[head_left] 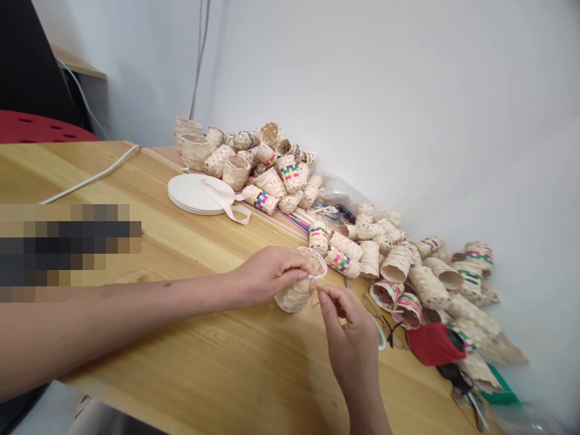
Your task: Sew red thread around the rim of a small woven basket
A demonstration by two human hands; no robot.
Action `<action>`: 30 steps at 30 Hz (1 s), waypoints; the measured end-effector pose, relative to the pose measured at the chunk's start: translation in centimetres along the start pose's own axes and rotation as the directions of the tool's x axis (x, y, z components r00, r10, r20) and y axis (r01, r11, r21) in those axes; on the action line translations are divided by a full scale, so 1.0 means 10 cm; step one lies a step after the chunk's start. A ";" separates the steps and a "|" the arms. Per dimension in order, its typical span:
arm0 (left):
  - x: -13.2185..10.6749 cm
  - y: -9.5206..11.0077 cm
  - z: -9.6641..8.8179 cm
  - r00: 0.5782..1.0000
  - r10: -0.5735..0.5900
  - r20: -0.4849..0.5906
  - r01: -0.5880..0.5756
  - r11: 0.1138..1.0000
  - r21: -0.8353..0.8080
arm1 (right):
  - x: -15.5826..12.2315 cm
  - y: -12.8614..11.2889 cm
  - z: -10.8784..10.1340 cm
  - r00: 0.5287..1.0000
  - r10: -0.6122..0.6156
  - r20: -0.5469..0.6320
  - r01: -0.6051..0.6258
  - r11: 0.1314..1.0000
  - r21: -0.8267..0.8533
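Observation:
A small woven basket [293,296] is tilted above the wooden table, its mouth turned up toward me. Thread in pink and white winds around its rim [319,258]. My left hand [272,273] grips the basket by the rim, fingers reaching over into the mouth and thumb on the near side. Just right of the basket, my right hand [348,329] pinches a thin reddish thread [312,289] between thumb and forefinger. That thread runs from the rim to the fingertips. Whether a needle is also in the pinch is too small to make out.
Woven baskets [290,172] lie heaped along the wall, some with coloured bands. A roll of white ribbon [199,194] rests on the table [203,362]. Scissors [473,405], a red object [435,344] and eyeglasses [390,329] lie at right. A white cable [90,178] crosses the far left.

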State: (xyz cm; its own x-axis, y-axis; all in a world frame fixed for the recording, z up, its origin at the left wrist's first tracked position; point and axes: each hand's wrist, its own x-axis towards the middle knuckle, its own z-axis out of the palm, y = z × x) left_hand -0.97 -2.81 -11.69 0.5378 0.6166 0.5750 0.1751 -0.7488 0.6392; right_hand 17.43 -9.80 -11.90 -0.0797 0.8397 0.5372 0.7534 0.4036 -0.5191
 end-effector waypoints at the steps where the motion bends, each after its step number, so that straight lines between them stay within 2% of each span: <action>1: 0.00 0.00 0.00 1.000 0.000 0.000 0.000 1.000 0.002 | 0.00 0.00 0.01 1.000 0.003 0.003 -0.003 1.000 0.004; 18: -0.01 0.03 0.01 1.000 -0.007 0.010 0.006 1.000 0.005 | 0.01 0.01 0.04 1.000 0.006 -0.004 -0.005 0.996 0.094; 22: -0.02 0.03 0.03 1.000 0.001 0.022 -0.002 0.999 0.040 | 0.01 0.01 0.06 0.994 0.109 0.028 -0.112 0.973 0.203; 26: -0.02 0.02 0.04 1.000 0.008 0.017 -0.009 0.998 0.058 | 0.00 0.01 0.10 0.965 0.250 0.082 -0.263 0.905 0.335; 30: -0.03 0.03 0.05 1.000 -0.004 0.002 0.004 0.999 0.053 | -0.03 0.00 0.11 0.941 0.322 0.105 -0.337 0.856 0.392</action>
State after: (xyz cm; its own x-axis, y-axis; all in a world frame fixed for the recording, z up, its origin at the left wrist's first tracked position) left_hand -0.68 -3.32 -11.90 0.5391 0.6192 0.5709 0.2205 -0.7579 0.6139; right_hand 16.75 -9.59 -12.80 0.0993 0.9583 0.2680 0.4154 0.2048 -0.8863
